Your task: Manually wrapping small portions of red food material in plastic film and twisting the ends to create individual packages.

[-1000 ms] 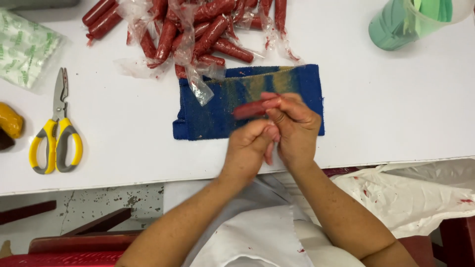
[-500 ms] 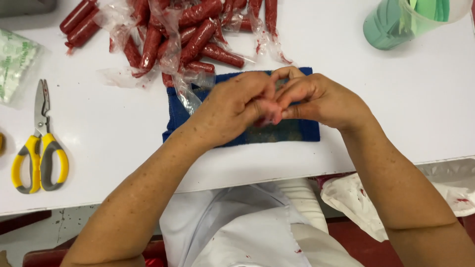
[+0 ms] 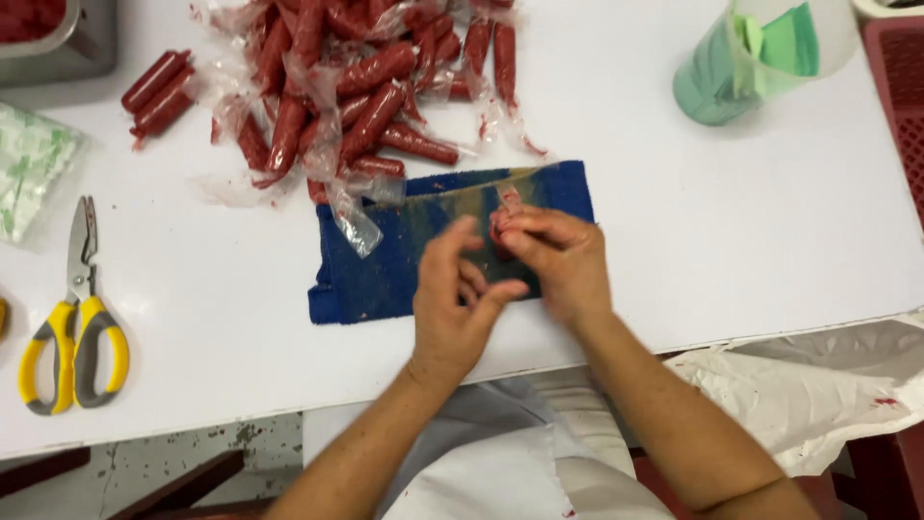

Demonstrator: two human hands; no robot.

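White table, blue cloth, red sausages

white table, flat top, near edge running left to right. blue cloth lies at centre near the near edge. pile of red sausages in clear plastic wrap at far centre, touching the cloth's far edge. yellow-handled scissors at near left. clear bag with green print far left. metal tray far left corner. green container far right.
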